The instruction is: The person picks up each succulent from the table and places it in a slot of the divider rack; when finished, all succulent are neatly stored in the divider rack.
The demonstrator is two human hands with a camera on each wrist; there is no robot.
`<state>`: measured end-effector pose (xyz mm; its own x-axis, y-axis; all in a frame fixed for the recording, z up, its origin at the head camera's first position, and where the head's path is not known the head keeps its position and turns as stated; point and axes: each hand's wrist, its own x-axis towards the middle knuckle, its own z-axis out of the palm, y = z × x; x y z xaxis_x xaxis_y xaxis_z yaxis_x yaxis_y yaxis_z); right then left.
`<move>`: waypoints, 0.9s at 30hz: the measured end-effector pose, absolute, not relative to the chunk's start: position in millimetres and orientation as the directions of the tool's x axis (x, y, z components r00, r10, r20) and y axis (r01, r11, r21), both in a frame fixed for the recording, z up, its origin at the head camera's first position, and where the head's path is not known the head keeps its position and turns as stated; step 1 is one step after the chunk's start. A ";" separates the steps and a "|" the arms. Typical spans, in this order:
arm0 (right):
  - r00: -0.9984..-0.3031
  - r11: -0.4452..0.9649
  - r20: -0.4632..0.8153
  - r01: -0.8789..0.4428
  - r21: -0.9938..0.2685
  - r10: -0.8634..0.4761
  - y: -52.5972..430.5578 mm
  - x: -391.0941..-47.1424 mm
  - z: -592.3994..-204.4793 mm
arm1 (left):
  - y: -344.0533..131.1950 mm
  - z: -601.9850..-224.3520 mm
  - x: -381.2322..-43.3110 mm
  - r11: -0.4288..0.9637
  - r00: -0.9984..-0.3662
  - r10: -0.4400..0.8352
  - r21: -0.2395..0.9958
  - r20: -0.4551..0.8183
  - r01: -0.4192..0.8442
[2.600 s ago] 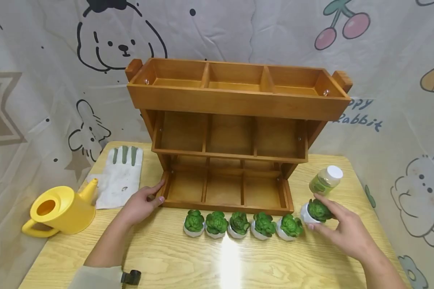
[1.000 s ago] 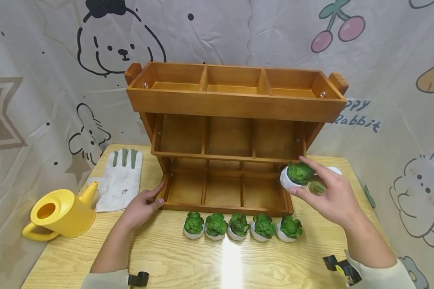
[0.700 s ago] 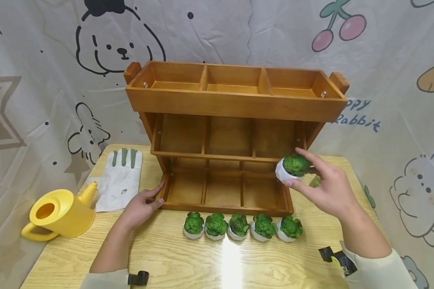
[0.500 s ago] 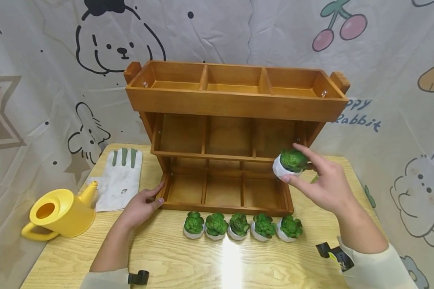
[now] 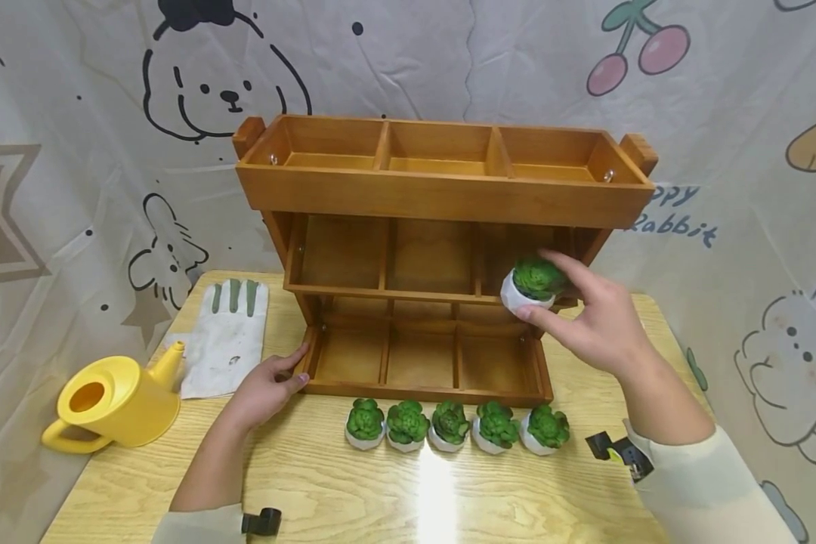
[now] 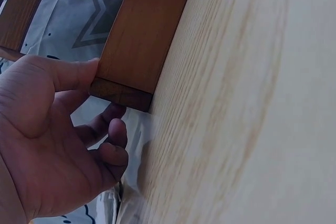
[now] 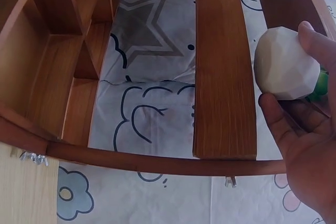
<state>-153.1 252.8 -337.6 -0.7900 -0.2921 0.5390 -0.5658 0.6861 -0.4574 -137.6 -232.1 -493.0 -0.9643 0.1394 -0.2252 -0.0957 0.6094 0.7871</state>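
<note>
At the 3-tier wooden stand [image 5: 442,196], best brace with pinching left hand [image 5: 267,389] and level potted succulent [image 5: 530,285] pinched by right hand [image 5: 597,323].

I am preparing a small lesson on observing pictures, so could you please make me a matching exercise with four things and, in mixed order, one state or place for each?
Column 1
1. Right hand
2. Watering can
3. Left hand
4. Row of five plants

Column 2
A. Touching the left end of the lowest tier of the wooden shelf
B. Standing on the table in front of the shelf
C. Holding a potted plant above the table
D. Yellow, with a spout and a handle

Right pairs: 1-C, 2-D, 3-A, 4-B
</note>
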 end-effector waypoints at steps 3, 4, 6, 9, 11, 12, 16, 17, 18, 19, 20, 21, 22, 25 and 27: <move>-0.804 0.680 0.520 -0.553 -0.480 -0.287 249.7 -156.5 -336.0 | -232.0 -492.8 -137.8 0.608 -0.965 0.137 0.787 -0.226 -0.098; -0.810 0.680 0.512 -0.547 -0.489 -0.284 248.6 -157.5 -335.4 | -231.9 -492.8 -137.8 0.608 -0.965 0.136 0.788 -0.226 -0.099; -0.821 0.679 0.499 -0.535 -0.502 -0.278 246.6 -160.2 -334.8 | -231.9 -492.8 -137.8 0.609 -0.965 0.135 0.787 -0.226 -0.099; -0.831 0.680 0.485 -0.522 -0.515 -0.270 243.5 -164.6 -334.6 | -231.8 -492.6 -138.0 0.610 -0.965 0.133 0.786 -0.227 -0.100; -0.836 0.684 0.478 -0.515 -0.517 -0.268 241.3 -167.7 -334.5 | -231.8 -492.3 -137.9 0.612 -0.965 0.130 0.784 -0.227 -0.102; -0.840 0.686 0.473 -0.509 -0.520 -0.266 240.3 -169.2 -334.6 | -231.8 -492.1 -137.9 0.614 -0.965 0.129 0.783 -0.228 -0.102; -0.856 0.700 0.452 -0.483 -0.525 -0.252 236.5 -175.1 -335.1 | -231.6 -491.3 -137.3 0.615 -0.965 0.128 0.782 -0.230 -0.105; -0.857 0.705 0.450 -0.480 -0.521 -0.251 235.8 -176.6 -335.3 | -231.5 -491.2 -137.2 0.615 -0.965 0.127 0.781 -0.230 -0.106; -0.856 0.709 0.450 -0.481 -0.515 -0.253 235.2 -178.1 -335.4 | -231.4 -491.2 -137.1 0.617 -0.965 0.127 0.780 -0.230 -0.105; -0.853 0.713 0.453 -0.485 -0.507 -0.259 234.7 -179.6 -335.5 | -231.2 -491.2 -137.0 0.617 -0.965 0.127 0.780 -0.229 -0.104; -0.850 0.717 0.455 -0.489 -0.497 -0.265 234.2 -180.6 -335.3 | -231.0 -491.2 -137.0 0.619 -0.965 0.128 0.779 -0.228 -0.102; -0.848 0.722 0.455 -0.492 -0.487 -0.272 234.0 -181.4 -335.3 | -230.9 -491.3 -137.2 0.621 -0.966 0.128 0.777 -0.226 -0.100; -0.844 0.726 0.457 -0.498 -0.474 -0.281 233.7 -182.5 -335.5 | -230.8 -491.5 -137.3 0.622 -0.966 0.129 0.777 -0.225 -0.098; -0.843 0.741 0.449 -0.500 -0.449 -0.297 232.9 -184.7 -335.9 | -230.8 -491.9 -137.8 0.625 -0.966 0.132 0.775 -0.222 -0.093; -0.845 0.748 0.438 -0.498 -0.439 -0.306 231.9 -186.1 -336.3 | -231.4 -492.2 -137.8 0.626 -0.966 0.131 0.774 -0.222 -0.093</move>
<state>-186.1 231.9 -336.3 -0.8455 -0.3058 0.4378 -0.4978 0.7480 -0.4389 -137.8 -231.4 -492.2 -0.9663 0.1312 -0.2215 -0.0925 0.6260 0.7743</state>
